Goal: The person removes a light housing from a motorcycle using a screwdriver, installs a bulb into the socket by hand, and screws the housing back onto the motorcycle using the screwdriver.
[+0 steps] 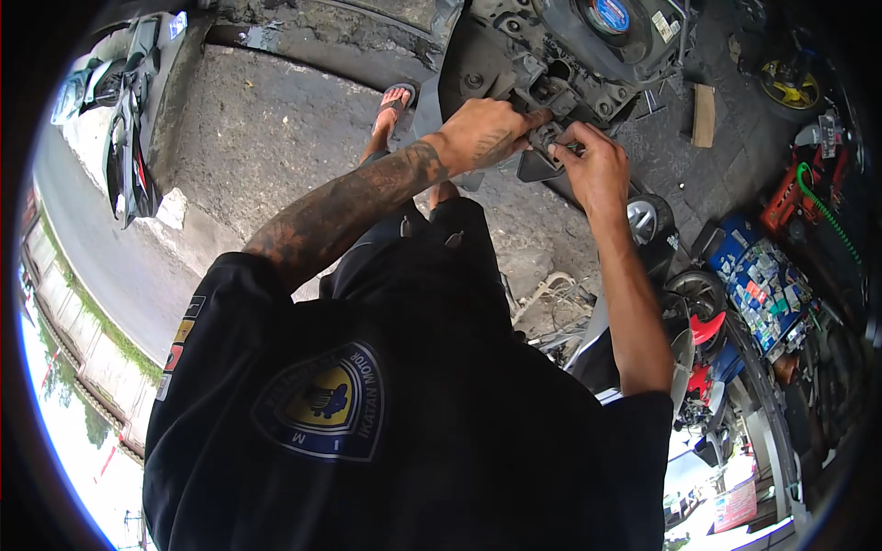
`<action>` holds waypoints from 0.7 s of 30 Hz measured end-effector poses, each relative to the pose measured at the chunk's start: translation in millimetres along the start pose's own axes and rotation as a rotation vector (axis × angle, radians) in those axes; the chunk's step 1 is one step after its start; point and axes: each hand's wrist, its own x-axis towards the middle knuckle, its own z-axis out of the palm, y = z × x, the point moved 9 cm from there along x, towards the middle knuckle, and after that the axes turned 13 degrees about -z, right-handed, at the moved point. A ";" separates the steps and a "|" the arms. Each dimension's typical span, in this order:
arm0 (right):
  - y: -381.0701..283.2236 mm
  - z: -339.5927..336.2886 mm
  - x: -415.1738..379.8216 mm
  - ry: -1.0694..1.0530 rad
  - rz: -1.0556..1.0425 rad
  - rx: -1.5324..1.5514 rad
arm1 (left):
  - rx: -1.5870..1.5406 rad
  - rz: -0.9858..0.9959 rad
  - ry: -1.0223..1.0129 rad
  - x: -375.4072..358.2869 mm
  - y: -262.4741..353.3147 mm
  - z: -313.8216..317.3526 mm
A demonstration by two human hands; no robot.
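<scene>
Dark grey plastic and metal motorcycle bodywork [473,78] fills the top centre of the head view. My left hand [489,133] reaches in from the left, its fingers closed at a small metal part [546,138] on the bodywork's near edge. On the other side of that part is my right hand [595,165], thumb and fingers pinched together against it. What either hand grips is too small and partly hidden to name. Just below the fingers, a dark flap [537,167] juts from the bodywork.
A sandalled foot [395,99] is on the concrete floor [276,119]. Brown cardboard [704,116] lies to the right, near a wheel [646,217]. Further right are a sticker-covered blue box [761,285], red equipment [788,197] and a green coiled hose [827,216]. Black panels [133,138] stand far left.
</scene>
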 end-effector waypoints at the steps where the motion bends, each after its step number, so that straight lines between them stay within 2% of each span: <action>1: 4.2 1.2 1.1 -0.016 0.020 0.022 | 0.004 0.008 -0.001 -0.4 0.6 0.8; 3: 5.9 -1.9 -7.4 -0.019 0.039 0.038 | 0.018 0.001 -0.003 -4.2 4.2 1.4; 6: 0.8 -9.2 -6.5 0.071 -0.084 0.097 | 0.011 0.046 0.103 0.1 2.7 -7.3; 8: 0.1 -10.1 -12.0 0.097 -0.140 0.127 | 0.003 -0.028 -0.003 -1.4 0.5 -0.4; 12: 1.4 -4.7 -19.2 0.151 -0.086 0.109 | 0.031 -0.031 0.009 -1.1 0.5 0.5; 14: -5.7 -12.8 -23.2 0.240 -0.130 0.052 | 0.028 -0.036 0.003 -1.2 0.0 2.4; 21: -0.2 -2.4 -18.4 0.174 -0.108 0.016 | 0.014 -0.024 0.017 -1.2 -0.8 1.6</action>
